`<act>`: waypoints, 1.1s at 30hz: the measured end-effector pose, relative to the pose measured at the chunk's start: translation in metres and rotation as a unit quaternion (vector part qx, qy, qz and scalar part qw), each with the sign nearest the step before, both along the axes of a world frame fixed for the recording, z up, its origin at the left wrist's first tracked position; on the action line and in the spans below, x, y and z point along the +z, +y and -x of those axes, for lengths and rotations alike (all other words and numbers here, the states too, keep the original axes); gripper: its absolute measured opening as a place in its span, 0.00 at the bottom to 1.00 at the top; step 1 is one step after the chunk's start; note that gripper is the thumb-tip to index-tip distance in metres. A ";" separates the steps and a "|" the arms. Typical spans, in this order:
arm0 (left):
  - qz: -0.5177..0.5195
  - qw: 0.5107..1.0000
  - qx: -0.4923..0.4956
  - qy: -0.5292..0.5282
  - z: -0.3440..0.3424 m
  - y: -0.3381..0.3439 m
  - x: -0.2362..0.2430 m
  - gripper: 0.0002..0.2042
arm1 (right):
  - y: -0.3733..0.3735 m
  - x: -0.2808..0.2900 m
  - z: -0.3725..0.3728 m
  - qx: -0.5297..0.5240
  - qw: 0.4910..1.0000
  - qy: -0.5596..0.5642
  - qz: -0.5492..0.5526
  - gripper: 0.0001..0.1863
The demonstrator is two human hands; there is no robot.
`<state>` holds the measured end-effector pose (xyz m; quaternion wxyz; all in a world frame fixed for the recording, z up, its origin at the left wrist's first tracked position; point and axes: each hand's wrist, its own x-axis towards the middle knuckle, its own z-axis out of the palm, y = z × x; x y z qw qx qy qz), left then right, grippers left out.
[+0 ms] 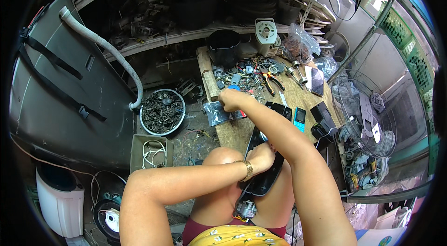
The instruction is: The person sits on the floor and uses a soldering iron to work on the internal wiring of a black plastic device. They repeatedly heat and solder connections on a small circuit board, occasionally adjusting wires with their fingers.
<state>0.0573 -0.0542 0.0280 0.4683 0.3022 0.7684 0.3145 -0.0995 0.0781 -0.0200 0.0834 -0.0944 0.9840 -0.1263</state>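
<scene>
A long black plastic housing (267,181) rests across my thighs. My left hand (261,156), with a gold watch on its wrist, is closed over the housing. What its fingers grip is hidden, though a small shiny piece shows just beyond them. My right arm crosses over to the table's left edge. There my right hand (229,100) has its fingers pinched together beside a clear plastic bag (215,114) and a blue round object (233,87). Whatever sits between those fingertips is too small to tell. A small metal motor (245,209) lies between my thighs.
On the wooden table (228,132) are loose small parts, orange-black pliers (268,83), metal rotors (298,74), a smartphone (317,81), a blue keypad phone (299,119) and a black bucket (223,47). A basin of screws (162,112) stands left. Fan guards (365,115) lean right.
</scene>
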 end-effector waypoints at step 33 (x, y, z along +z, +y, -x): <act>-0.042 0.997 0.047 -0.044 -0.002 0.011 -0.030 0.10 | -0.002 0.054 -0.306 -0.223 0.893 0.307 0.243 0.06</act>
